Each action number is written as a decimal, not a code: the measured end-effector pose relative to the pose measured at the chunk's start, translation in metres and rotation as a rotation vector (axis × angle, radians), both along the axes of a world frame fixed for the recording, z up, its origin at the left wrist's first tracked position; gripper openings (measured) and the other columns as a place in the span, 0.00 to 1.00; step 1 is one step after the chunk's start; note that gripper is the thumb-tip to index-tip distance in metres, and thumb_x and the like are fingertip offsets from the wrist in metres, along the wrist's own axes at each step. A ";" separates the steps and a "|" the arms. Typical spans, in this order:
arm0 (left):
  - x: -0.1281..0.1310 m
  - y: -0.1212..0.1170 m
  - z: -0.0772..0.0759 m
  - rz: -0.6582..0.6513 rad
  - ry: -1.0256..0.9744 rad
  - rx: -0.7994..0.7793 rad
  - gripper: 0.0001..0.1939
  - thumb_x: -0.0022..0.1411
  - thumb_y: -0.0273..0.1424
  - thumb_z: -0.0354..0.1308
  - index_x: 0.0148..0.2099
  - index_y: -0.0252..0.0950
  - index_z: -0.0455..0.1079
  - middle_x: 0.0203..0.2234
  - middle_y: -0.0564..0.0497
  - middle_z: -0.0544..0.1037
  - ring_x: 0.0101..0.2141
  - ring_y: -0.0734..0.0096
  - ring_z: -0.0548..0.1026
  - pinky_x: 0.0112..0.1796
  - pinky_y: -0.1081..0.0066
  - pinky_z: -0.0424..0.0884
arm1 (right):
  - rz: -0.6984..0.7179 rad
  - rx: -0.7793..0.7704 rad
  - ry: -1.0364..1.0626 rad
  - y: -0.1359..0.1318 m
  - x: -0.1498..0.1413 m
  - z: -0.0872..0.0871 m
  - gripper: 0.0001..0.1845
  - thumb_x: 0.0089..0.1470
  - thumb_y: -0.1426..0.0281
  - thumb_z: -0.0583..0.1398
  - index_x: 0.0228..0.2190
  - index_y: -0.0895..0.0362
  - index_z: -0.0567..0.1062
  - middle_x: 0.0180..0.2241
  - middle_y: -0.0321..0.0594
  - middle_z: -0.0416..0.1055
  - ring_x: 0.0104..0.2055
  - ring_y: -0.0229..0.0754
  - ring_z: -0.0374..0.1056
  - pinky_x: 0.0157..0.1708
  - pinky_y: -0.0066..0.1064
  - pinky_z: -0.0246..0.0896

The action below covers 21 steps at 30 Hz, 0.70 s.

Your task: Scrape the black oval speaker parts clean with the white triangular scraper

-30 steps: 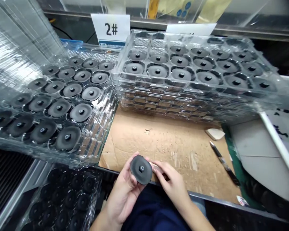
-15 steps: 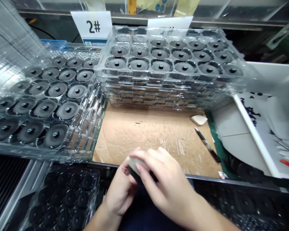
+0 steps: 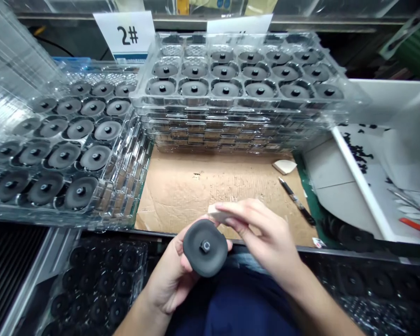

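My left hand [image 3: 168, 280] grips a round black rubbery disc [image 3: 205, 248] with a small metal-centred stud in its middle, its face turned up towards me. My right hand [image 3: 262, 228] is just above and to the right of the disc, pinching a small pale pad [image 3: 219, 213] between thumb and fingers. The pad's edge is close to the disc's upper rim, but I cannot tell if they touch. The disc's underside is hidden.
Stacked clear plastic trays [image 3: 241, 100] hold rows of black discs at the back, and another stack [image 3: 56, 154] stands to the left. Black parts fill a tray [image 3: 98, 289] at lower left. A cardboard sheet [image 3: 210, 196] lies ahead, with a pale wedge [image 3: 284, 166] and a pen [image 3: 297, 200] on it. A white-walled bin [image 3: 367, 177] stands at right.
My right hand has lifted off the disc's face and moved up and to the right. The disc's face now shows again, turned up in my left hand. The view has shifted slightly.
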<state>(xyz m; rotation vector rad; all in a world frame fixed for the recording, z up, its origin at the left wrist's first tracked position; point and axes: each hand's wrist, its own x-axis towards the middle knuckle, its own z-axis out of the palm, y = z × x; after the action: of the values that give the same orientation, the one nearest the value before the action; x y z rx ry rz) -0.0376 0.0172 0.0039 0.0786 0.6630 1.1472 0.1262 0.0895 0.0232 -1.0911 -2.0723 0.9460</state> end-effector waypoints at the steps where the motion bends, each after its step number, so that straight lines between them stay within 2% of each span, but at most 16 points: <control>1: -0.002 -0.001 0.001 -0.003 -0.004 -0.015 0.28 0.38 0.37 0.70 0.46 0.44 0.74 0.47 0.51 0.77 0.42 0.63 0.76 0.42 0.73 0.71 | -0.067 -0.114 0.040 0.000 0.001 -0.010 0.12 0.58 0.71 0.54 0.43 0.51 0.74 0.38 0.37 0.74 0.37 0.39 0.69 0.36 0.30 0.62; 4: -0.008 -0.006 0.002 0.012 0.020 -0.075 0.28 0.40 0.36 0.69 0.48 0.45 0.72 0.53 0.48 0.72 0.45 0.60 0.75 0.41 0.71 0.73 | -0.216 -0.358 0.042 -0.011 0.008 -0.041 0.14 0.57 0.63 0.55 0.43 0.52 0.74 0.44 0.39 0.73 0.41 0.42 0.70 0.38 0.31 0.66; 7: -0.010 -0.007 0.000 0.025 0.007 -0.078 0.29 0.39 0.38 0.69 0.47 0.44 0.72 0.53 0.47 0.72 0.45 0.58 0.75 0.40 0.70 0.73 | -0.184 -0.416 -0.005 -0.027 0.018 -0.066 0.15 0.55 0.62 0.56 0.39 0.55 0.76 0.40 0.42 0.76 0.39 0.44 0.72 0.36 0.32 0.68; 9: -0.009 -0.006 -0.001 0.021 -0.008 -0.071 0.29 0.40 0.41 0.67 0.48 0.42 0.72 0.51 0.46 0.73 0.45 0.57 0.75 0.40 0.69 0.74 | -0.173 -0.432 -0.030 -0.031 0.024 -0.072 0.14 0.53 0.62 0.57 0.35 0.56 0.78 0.36 0.42 0.77 0.36 0.46 0.73 0.32 0.33 0.68; 10: -0.009 -0.005 -0.002 0.014 -0.010 -0.065 0.30 0.40 0.42 0.67 0.48 0.41 0.72 0.50 0.45 0.74 0.45 0.57 0.75 0.40 0.69 0.73 | -0.180 -0.432 -0.040 -0.031 0.027 -0.070 0.14 0.52 0.62 0.57 0.34 0.57 0.77 0.35 0.43 0.77 0.35 0.46 0.73 0.31 0.33 0.68; 12: -0.006 -0.004 -0.002 -0.006 0.006 -0.060 0.30 0.40 0.42 0.67 0.48 0.41 0.71 0.47 0.45 0.76 0.44 0.58 0.75 0.40 0.68 0.73 | -0.221 -0.413 -0.049 -0.028 0.031 -0.054 0.14 0.54 0.62 0.56 0.35 0.57 0.76 0.37 0.43 0.76 0.37 0.46 0.72 0.33 0.34 0.67; 14: -0.002 -0.004 -0.003 -0.017 0.031 -0.048 0.31 0.38 0.42 0.68 0.47 0.41 0.72 0.45 0.46 0.77 0.43 0.58 0.76 0.40 0.68 0.73 | -0.268 -0.301 -0.020 -0.024 0.028 -0.029 0.12 0.56 0.65 0.55 0.40 0.54 0.74 0.40 0.41 0.74 0.38 0.44 0.70 0.35 0.33 0.65; 15: 0.000 -0.005 -0.003 -0.018 0.047 -0.041 0.31 0.37 0.42 0.69 0.47 0.40 0.72 0.44 0.46 0.78 0.42 0.59 0.76 0.40 0.69 0.73 | -0.260 -0.198 0.011 -0.023 0.024 -0.015 0.11 0.57 0.67 0.55 0.42 0.52 0.73 0.40 0.40 0.74 0.38 0.42 0.70 0.35 0.32 0.64; 16: 0.003 -0.006 -0.003 -0.019 0.069 -0.038 0.31 0.37 0.42 0.69 0.47 0.40 0.73 0.42 0.47 0.79 0.41 0.60 0.77 0.41 0.70 0.72 | -0.195 -0.066 0.047 -0.022 0.018 -0.002 0.11 0.58 0.70 0.55 0.43 0.50 0.71 0.38 0.38 0.73 0.36 0.40 0.69 0.35 0.31 0.62; 18: 0.008 -0.008 -0.002 -0.025 0.138 -0.054 0.28 0.40 0.41 0.68 0.46 0.39 0.74 0.40 0.49 0.80 0.41 0.61 0.76 0.43 0.70 0.70 | 0.082 0.184 0.106 -0.019 0.005 0.017 0.14 0.60 0.74 0.52 0.44 0.50 0.71 0.32 0.36 0.73 0.32 0.38 0.66 0.33 0.30 0.59; 20: 0.012 -0.009 0.000 -0.014 0.210 -0.081 0.24 0.42 0.41 0.68 0.43 0.38 0.76 0.39 0.50 0.80 0.43 0.60 0.75 0.46 0.68 0.69 | 0.346 0.279 0.072 -0.014 -0.005 0.025 0.16 0.60 0.75 0.49 0.43 0.53 0.73 0.28 0.36 0.71 0.29 0.37 0.64 0.31 0.32 0.55; 21: 0.014 -0.010 0.001 -0.003 0.234 -0.089 0.24 0.40 0.42 0.68 0.41 0.38 0.76 0.38 0.50 0.80 0.43 0.59 0.75 0.46 0.67 0.69 | 0.391 0.275 0.010 -0.011 -0.008 0.026 0.17 0.60 0.76 0.47 0.41 0.54 0.74 0.26 0.36 0.70 0.28 0.37 0.63 0.30 0.33 0.53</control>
<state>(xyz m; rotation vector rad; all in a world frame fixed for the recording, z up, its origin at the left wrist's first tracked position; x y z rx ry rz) -0.0237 0.0076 0.0054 0.1395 0.9199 1.1132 0.1177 0.0781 0.0493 -0.5496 -2.3706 0.8044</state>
